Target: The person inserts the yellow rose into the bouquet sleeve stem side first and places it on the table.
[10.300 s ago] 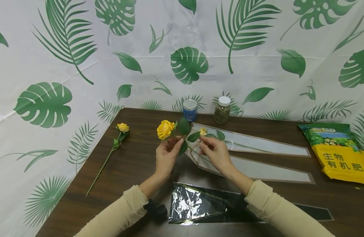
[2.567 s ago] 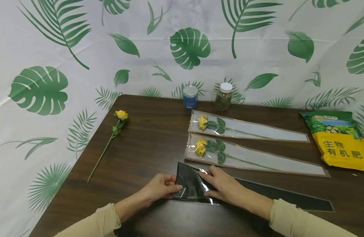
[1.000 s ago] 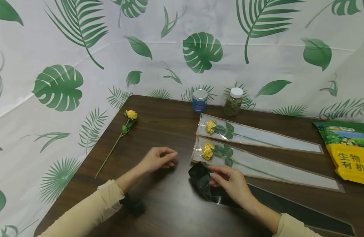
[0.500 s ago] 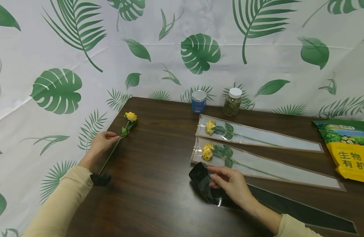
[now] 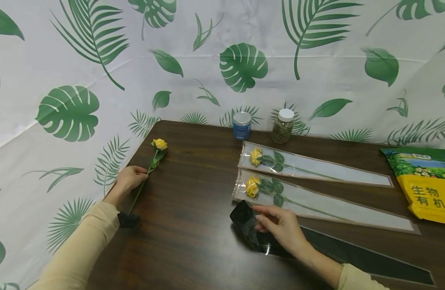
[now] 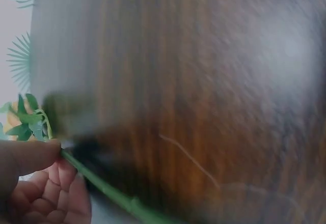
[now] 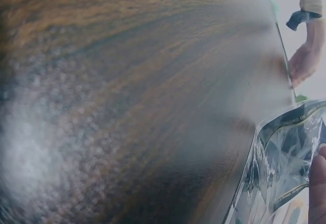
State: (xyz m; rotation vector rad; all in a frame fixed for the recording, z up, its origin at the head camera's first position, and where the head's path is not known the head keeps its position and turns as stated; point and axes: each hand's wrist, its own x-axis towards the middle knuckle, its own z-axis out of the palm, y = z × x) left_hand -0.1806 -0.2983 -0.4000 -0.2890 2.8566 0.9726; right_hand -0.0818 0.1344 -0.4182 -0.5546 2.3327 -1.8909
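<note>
At the table's left side my left hand [image 5: 130,179] pinches the stem of a yellow artificial-looking rose [image 5: 159,144] just under its leaves. Thumb and finger close on the green stem [image 6: 109,191] in the left wrist view, with the bloom mostly behind the leaves. My right hand [image 5: 282,229] pinches the clear film at the wide end of a black flower sleeve [image 5: 371,249]. That end stands raised off the table with its mouth parted, while the narrow end lies flat to the right. Printed edging shows on the sleeve's film [image 7: 290,147] in the right wrist view.
Behind the black sleeve lie two pale sleeves, the nearer [image 5: 316,203] and the farther [image 5: 316,167], each holding a yellow rose. A blue tin [image 5: 242,127] and a white-capped jar [image 5: 282,128] stand at the back. A yellow-green bag [image 5: 425,189] lies far right.
My left hand has left the black sleeve, moved left and taken the rose's stem. The right hand keeps hold of the film. Earlier, another rose went into the nearer pale sleeve.
</note>
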